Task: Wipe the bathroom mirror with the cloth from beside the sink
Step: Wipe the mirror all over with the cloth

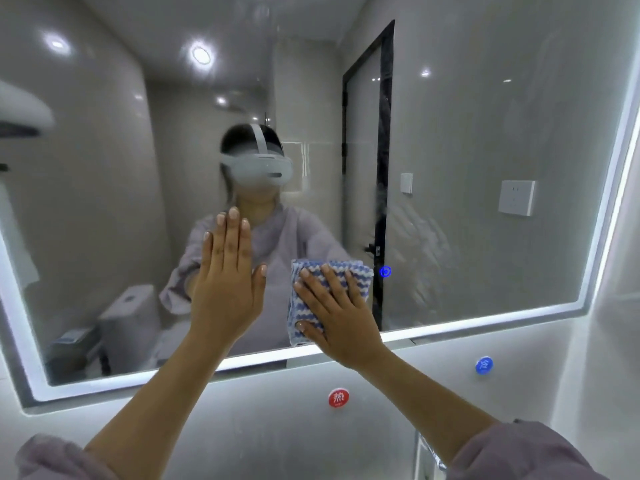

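Note:
A large bathroom mirror with a lit white border fills most of the view. My right hand presses a folded blue-and-white striped cloth flat against the glass near the mirror's lower edge, fingers spread and straight over it. To the left of the cloth, my left hand lies flat on the glass with straight fingers and holds nothing. Faint wipe streaks show on the glass to the right of the cloth. The mirror reflects a person wearing a headset.
A small blue lit touch button sits on the glass just right of the cloth. Below the mirror, the white wall carries a red round sticker and a blue round sticker. A wall socket shows in the reflection.

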### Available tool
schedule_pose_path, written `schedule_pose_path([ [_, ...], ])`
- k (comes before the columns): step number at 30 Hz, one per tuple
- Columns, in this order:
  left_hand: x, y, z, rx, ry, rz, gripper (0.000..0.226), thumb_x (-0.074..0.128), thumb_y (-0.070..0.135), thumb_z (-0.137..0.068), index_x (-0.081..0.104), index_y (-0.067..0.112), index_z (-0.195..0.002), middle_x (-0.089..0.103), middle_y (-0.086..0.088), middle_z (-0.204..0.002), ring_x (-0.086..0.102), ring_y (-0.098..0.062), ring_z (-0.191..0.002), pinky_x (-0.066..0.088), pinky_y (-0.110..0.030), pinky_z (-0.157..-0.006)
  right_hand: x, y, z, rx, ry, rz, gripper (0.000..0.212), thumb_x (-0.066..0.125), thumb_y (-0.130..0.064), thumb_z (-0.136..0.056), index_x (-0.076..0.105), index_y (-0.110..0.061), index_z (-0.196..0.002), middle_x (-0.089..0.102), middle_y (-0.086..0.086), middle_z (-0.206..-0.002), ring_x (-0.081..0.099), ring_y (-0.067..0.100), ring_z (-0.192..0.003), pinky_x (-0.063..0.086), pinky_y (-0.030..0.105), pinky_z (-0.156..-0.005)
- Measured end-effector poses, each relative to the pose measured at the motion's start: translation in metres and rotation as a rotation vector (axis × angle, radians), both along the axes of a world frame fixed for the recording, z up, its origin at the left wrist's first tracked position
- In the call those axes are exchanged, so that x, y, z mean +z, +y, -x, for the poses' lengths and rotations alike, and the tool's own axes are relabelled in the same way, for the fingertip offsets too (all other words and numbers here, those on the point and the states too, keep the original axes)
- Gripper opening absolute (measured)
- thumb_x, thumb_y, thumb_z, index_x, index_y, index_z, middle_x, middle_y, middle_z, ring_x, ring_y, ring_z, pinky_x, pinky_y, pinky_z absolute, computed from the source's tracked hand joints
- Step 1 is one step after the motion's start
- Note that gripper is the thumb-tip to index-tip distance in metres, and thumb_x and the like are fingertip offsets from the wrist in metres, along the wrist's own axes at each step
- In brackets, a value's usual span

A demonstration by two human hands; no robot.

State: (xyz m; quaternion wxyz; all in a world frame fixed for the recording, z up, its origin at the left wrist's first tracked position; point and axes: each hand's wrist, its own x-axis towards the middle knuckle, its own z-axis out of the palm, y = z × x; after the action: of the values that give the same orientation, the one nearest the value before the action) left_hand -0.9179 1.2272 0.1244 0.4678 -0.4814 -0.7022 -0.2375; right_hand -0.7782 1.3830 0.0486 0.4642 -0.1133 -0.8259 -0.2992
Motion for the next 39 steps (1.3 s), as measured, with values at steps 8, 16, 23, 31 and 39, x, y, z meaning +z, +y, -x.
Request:
schedule_pose_path([
  [8, 0.001, -0.001, 0.000, 0.026, 0.023, -0.003, 0.064, 0.022, 0.034, -0.099, 0.009, -0.005, -0.147, 0.005, -0.023, -0.156, 0.005, -0.035, -0.146, 0.004, -0.043, -0.121, -0.056, -0.002, -0.004, -0.008, -0.031, 0.023, 0.069, 0.042, -0.050, -0.093, 0.017, -0.023, -0.152, 0.011, -0.006, -0.160, 0.008, 0.020, -0.148, 0.006, 0.044, -0.120],
  [16, 0.001, -0.001, 0.003, 0.040, 0.030, 0.006, 0.065, 0.021, 0.037, -0.099, 0.007, -0.003, -0.148, 0.001, -0.020, -0.157, 0.002, -0.032, -0.147, 0.004, -0.042, -0.121, -0.047, 0.006, -0.016, 0.012, -0.108, -0.001, 0.066, 0.037, -0.053, -0.095, 0.018, -0.028, -0.152, 0.013, -0.010, -0.159, 0.008, 0.017, -0.148, 0.004, 0.039, -0.120],
  [23, -0.001, 0.000, 0.007, 0.057, 0.068, 0.005, 0.066, 0.025, 0.038, -0.099, 0.005, -0.001, -0.149, 0.000, -0.019, -0.158, 0.001, -0.031, -0.147, 0.004, -0.042, -0.121, -0.041, 0.041, -0.061, -0.026, -0.106, 0.037, 0.060, 0.034, -0.053, -0.096, 0.024, -0.028, -0.149, 0.026, -0.008, -0.154, 0.019, 0.018, -0.145, 0.010, 0.040, -0.119],
  [31, 0.000, -0.003, 0.003, 0.062, 0.039, 0.029, 0.065, 0.017, 0.038, -0.100, 0.005, -0.003, -0.149, -0.005, -0.018, -0.157, -0.002, -0.032, -0.147, 0.004, -0.044, -0.121, -0.041, 0.082, -0.121, -0.181, 0.005, 0.245, 0.062, 0.024, -0.055, -0.098, 0.031, -0.016, -0.145, 0.034, 0.006, -0.150, 0.026, 0.032, -0.140, 0.019, 0.050, -0.115],
  [39, 0.002, -0.001, -0.007, 0.089, 0.000, 0.053, 0.064, 0.014, 0.033, -0.098, 0.002, -0.006, -0.147, -0.005, -0.023, -0.156, -0.003, -0.037, -0.146, 0.004, -0.048, -0.120, -0.048, 0.059, -0.098, -0.199, 0.223, 0.585, 0.068, 0.014, -0.052, -0.100, 0.016, -0.004, -0.147, 0.022, 0.019, -0.153, 0.013, 0.041, -0.141, 0.009, 0.053, -0.114],
])
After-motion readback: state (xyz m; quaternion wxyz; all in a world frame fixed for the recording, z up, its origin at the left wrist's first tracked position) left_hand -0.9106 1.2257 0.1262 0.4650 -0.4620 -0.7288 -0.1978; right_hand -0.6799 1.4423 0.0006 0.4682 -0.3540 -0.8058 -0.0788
